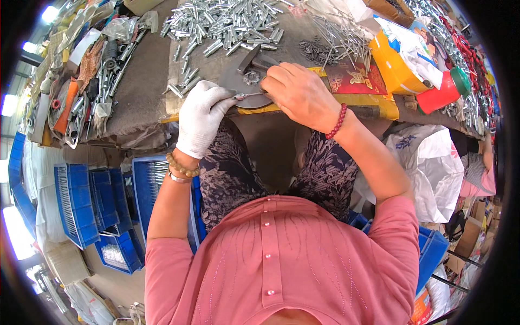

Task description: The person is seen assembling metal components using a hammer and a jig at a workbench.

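Observation:
My left hand (201, 116), in a white glove with darkened fingertips, pinches a small silver metal piece (240, 97) over a round grey metal plate (230, 81) at the table's near edge. My bare right hand (298, 93) is closed, its fingertips at the end of a thin metal rod (255, 95) that runs across to the piece. A hammer (250, 58) rests on the plate, its handle passing behind my right knuckles. Beside the hammer head sits a small ring-shaped metal part (251, 78). My fingers hide part of the rod.
Silver metal sleeves (222, 21) are heaped at the far middle. Thin rods (341, 35) and small dark springs (317, 51) lie farther right, near a yellow box (398, 62) and a red jar (437, 96). Tools (111, 62) crowd the left. Blue bins (76, 203) stand below.

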A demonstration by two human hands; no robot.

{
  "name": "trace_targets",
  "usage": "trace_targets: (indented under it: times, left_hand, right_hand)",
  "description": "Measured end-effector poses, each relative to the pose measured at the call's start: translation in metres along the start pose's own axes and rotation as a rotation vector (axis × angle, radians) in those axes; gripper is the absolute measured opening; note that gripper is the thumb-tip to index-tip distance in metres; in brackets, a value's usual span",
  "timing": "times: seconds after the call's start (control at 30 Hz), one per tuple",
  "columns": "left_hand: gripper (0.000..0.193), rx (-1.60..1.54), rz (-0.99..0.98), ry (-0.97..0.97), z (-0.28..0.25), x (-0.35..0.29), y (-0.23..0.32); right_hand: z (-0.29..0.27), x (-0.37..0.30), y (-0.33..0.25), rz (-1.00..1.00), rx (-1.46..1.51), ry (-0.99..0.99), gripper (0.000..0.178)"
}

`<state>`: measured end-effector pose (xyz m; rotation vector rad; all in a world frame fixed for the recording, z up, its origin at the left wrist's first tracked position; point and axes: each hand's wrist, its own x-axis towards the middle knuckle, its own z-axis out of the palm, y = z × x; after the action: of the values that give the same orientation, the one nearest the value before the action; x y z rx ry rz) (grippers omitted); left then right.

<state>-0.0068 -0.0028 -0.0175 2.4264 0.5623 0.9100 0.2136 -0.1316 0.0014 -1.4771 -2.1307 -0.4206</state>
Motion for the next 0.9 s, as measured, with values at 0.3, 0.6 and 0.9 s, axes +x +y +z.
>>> trace_targets:
  times: [0.3, 0.6, 0.9]
  left_hand:
    - [0.009, 0.060, 0.053, -0.028, -0.004, 0.003, 0.000]
    - [0.014, 0.084, 0.046, -0.053, -0.001, 0.002, -0.009]
    - [0.015, 0.078, 0.078, -0.036, 0.001, 0.004, -0.006]
  right_hand:
    - [0.016, 0.008, 0.007, -0.112, -0.059, 0.067, 0.013]
    - [0.009, -0.043, -0.035, 0.303, 0.334, 0.229, 0.015]
    - [0.193, -0.166, -0.072, 0.671, 0.570, -0.758, 0.027]
